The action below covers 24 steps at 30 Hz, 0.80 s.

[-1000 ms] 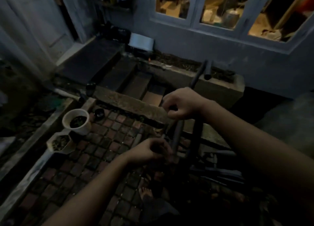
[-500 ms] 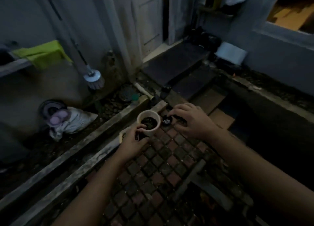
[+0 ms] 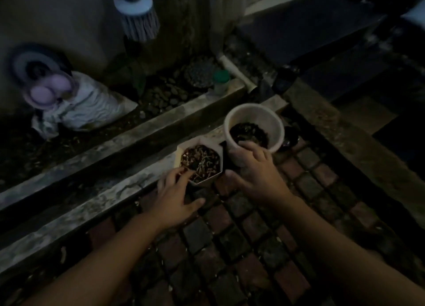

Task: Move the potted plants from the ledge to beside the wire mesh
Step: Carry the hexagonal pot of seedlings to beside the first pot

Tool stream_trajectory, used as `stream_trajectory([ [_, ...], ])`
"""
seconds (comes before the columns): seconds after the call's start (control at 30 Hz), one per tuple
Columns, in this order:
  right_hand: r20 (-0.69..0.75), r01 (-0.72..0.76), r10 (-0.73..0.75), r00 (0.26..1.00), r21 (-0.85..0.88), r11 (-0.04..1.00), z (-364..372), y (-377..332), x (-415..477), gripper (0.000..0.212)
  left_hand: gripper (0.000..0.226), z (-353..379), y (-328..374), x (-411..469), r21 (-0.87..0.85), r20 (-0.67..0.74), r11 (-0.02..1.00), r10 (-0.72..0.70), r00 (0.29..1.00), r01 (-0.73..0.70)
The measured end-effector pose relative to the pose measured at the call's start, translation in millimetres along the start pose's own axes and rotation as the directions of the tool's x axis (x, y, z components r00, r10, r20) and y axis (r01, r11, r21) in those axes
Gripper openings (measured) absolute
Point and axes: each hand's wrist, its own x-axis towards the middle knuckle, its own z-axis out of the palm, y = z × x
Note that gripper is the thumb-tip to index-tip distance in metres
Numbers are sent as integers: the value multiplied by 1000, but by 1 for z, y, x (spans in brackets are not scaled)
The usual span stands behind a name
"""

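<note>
Right hand [image 3: 257, 177] grips round pot [image 3: 254, 131] — left hand [image 3: 177, 195] touches hexagonal pot [image 3: 199, 162].

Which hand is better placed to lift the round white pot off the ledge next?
Right. The right hand already wraps the round white pot, thumb over its rim. The left hand is at the hexagonal pot, fingers only touching its near edge.

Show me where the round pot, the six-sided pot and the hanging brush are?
round pot [image 3: 264, 116], head view, inner far wall.
six-sided pot [image 3: 201, 160], head view, soil surface.
hanging brush [image 3: 140, 23], head view, bristles.
</note>
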Motion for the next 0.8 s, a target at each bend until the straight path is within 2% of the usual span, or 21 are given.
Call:
stream_trajectory([
  [0.13,54,46,-44,998,-47,998,103,59,19,51,75,76,-38,69,147,-131,987,80,988,-60],
  [0.23,108,181,-173,979,-72,981,156,94,29,40,50,120,-61,104,49,-241,991,130,962,-121],
  [0.33,66,289,-285,956,-51,956,186,118,45,28,22,142,-85,120,45,-423,970,235,875,-239],
  [0.43,-39,379,-382,923,-79,922,198,130,59,18,16,148,-100,131,40,-529,943,301,794,-331],
  [0.5,-70,457,-468,881,-134,880,200,130,66,15,26,151,-102,132,-56,-610,937,241,754,-345],
  [0.6,-42,521,-530,847,-132,843,201,126,69,8,40,167,-94,131,-206,-749,932,45,661,-298],
  [0.67,-29,517,-522,852,-104,850,201,121,68,4,32,179,-84,131,-279,-782,925,-63,620,-258],
  [0.73,-22,483,-485,874,-62,873,200,112,65,5,21,184,-77,127,-364,-777,902,-156,610,-233],
  [0.8,-25,458,-459,888,-23,888,196,101,59,7,21,186,-79,120,-427,-764,872,-204,612,-241],
])
